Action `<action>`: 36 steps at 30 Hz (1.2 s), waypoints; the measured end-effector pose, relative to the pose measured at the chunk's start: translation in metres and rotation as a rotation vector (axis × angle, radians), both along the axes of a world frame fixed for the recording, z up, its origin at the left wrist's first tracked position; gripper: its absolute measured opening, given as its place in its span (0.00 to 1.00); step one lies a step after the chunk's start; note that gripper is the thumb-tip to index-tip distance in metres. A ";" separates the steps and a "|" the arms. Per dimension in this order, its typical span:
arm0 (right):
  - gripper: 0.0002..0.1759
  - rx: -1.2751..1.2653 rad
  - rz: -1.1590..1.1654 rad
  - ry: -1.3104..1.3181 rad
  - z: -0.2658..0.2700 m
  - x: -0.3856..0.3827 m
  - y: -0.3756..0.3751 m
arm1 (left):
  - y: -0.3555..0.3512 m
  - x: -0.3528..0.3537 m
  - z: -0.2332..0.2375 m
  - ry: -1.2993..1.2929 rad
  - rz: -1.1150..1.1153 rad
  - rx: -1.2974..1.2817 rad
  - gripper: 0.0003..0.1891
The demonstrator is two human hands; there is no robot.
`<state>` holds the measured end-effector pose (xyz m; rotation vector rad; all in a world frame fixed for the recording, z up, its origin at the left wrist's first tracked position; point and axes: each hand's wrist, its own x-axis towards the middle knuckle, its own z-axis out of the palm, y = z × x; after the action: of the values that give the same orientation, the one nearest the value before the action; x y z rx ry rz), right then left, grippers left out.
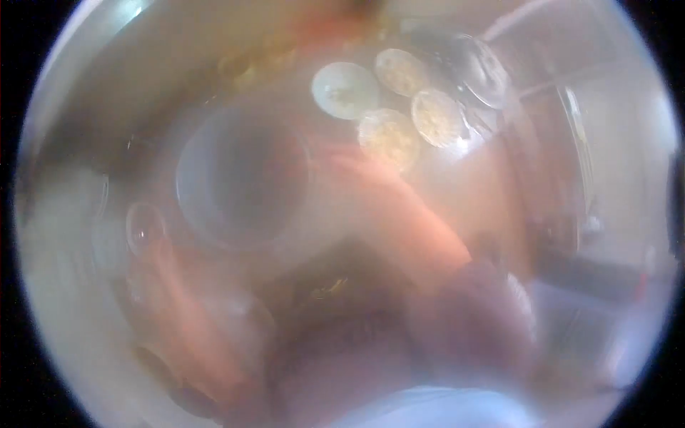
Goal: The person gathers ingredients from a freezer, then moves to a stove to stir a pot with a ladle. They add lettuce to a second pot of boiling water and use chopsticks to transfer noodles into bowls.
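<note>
A milky haze covers the view and softens every outline. Left of the middle stands a large round pot [193, 182], pale at the rim, with a grey, dim inside. My right hand [353, 160] reaches in from the lower right, its blurred fingers pointing left at the pot's right rim. Lower left, my left hand [158, 260] overlaps the bottom edge of a small round bowl-like thing [145, 227], which looks glassy. I cannot tell how the fingers of either hand are closed.
Several round dishes with pale yellowish food, among them a whitish plate [346, 90] and a bowl [402, 71], stand beyond my right hand. A shiny round metal dish [486, 71] is behind them. A blurred red patch [332, 28] shows at the top.
</note>
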<state>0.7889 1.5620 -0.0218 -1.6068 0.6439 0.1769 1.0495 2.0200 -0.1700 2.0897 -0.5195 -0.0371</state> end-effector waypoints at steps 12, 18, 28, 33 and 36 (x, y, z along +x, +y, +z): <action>0.22 -0.632 -0.950 0.133 -0.194 -0.337 -0.363 | 0.002 -0.045 -0.090 0.279 0.144 0.183 0.16; 0.23 -1.085 -0.478 0.309 -0.207 -0.327 -0.405 | -0.076 -0.127 -0.006 0.432 0.742 -0.223 0.21; 0.26 -1.175 -0.556 0.285 -0.186 -0.307 -0.426 | -0.086 -0.238 0.047 0.445 0.682 -0.411 0.25; 0.22 -1.129 -0.435 0.125 -0.172 -0.325 -0.427 | -0.098 -0.257 0.068 0.419 0.957 -0.376 0.20; 0.19 -0.919 -0.496 -0.058 -0.165 -0.328 -0.407 | -0.089 -0.252 0.060 0.427 0.935 -0.440 0.18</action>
<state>0.4614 1.1550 -0.1872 -2.2295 1.1521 -0.6158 0.7973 1.9306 -0.1100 1.6404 0.6684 0.1569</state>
